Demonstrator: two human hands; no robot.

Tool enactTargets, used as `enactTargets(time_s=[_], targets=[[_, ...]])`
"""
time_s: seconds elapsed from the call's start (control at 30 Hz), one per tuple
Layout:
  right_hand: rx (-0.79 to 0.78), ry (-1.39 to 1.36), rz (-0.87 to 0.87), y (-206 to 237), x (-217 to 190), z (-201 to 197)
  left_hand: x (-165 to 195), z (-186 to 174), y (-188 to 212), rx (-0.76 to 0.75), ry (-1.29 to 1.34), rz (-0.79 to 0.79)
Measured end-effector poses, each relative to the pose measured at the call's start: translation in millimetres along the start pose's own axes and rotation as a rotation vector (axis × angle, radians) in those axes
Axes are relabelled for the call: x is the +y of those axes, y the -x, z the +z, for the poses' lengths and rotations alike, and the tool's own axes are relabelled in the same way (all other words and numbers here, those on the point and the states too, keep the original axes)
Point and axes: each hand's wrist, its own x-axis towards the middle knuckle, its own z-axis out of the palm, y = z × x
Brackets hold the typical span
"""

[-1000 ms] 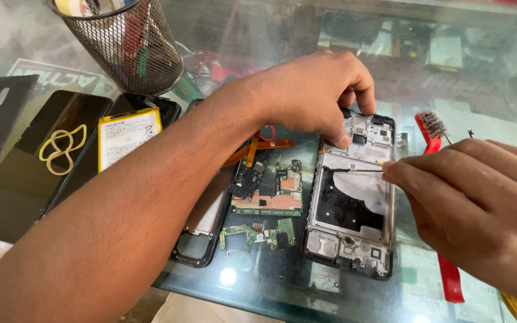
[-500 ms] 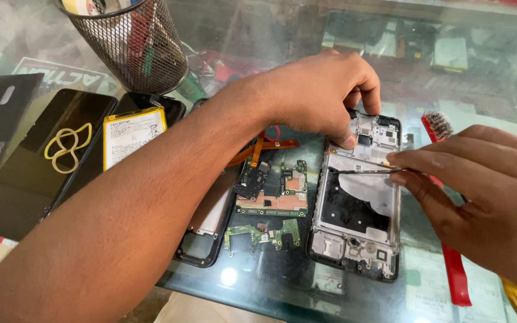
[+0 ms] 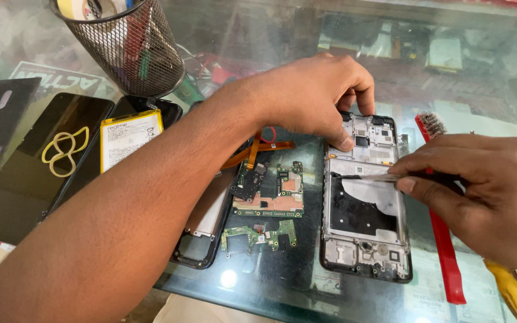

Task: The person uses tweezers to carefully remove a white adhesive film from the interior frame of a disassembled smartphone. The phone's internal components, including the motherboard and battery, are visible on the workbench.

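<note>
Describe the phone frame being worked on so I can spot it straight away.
On the glass table, look right of the loose green circuit boards. The phone frame lies flat there, the left hand pinning its top end and the right hand at its side. Unlike its neighbours, it is an open black shell with a grey sheet inside.

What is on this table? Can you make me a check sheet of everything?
Surface: glass tabletop, reflective.
Job's things: opened phone frame; left hand steadies its top; right hand holds tweezers over it.
Clutter: circuit boards, battery, phone back covers, rubber bands, red brush, mesh cup, yellow-handled tool.
Hands: both bare.
Cables: orange flex ribbon.
Surroundings: items under the glass, blurred.
</note>
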Motion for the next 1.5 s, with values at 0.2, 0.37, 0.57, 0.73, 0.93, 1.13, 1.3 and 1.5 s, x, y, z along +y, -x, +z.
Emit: enactTargets(time_s=[0.2, 0.37, 0.57, 0.73, 0.93, 1.13, 1.3, 1.5], targets=[[-0.013, -0.153, 0.205, -0.7, 1.1, -2.2, 2.9, 0.6, -0.3, 0.005, 0.005, -0.011], [0.075, -0.008, 0.01, 1.0, -4.5, 0.8, 5.3, 0.9, -1.2, 0.003, -0.017, -0.048], [0.034, 0.026, -0.127, 0.4, -0.7, 0.8, 2.3, 1.2, -0.6, 0.021, -0.006, -0.002], [0.009, 0.033, -0.194, 2.6, 6.2, 0.8, -2.2, 1.0, -0.3, 0.012, 0.012, 0.024], [-0.036, 0.007, -0.253, 0.0, 16.2, -1.4, -3.1, 0.6, -1.2, 0.021, 0.029, 0.062], [-0.071, 0.001, -0.305, -3.3, 24.1, -1.8, 0.0, 0.5, 0.1, -0.002, 0.043, 0.002], [-0.063, -0.036, -0.294, -3.2, 26.5, -0.3, 2.4, 0.1, -1.4, -0.018, 0.046, 0.013], [-0.088, -0.103, -0.396, -8.4, 34.8, -1.2, 4.2, 0.0, -0.3, -0.013, 0.054, 0.018]])
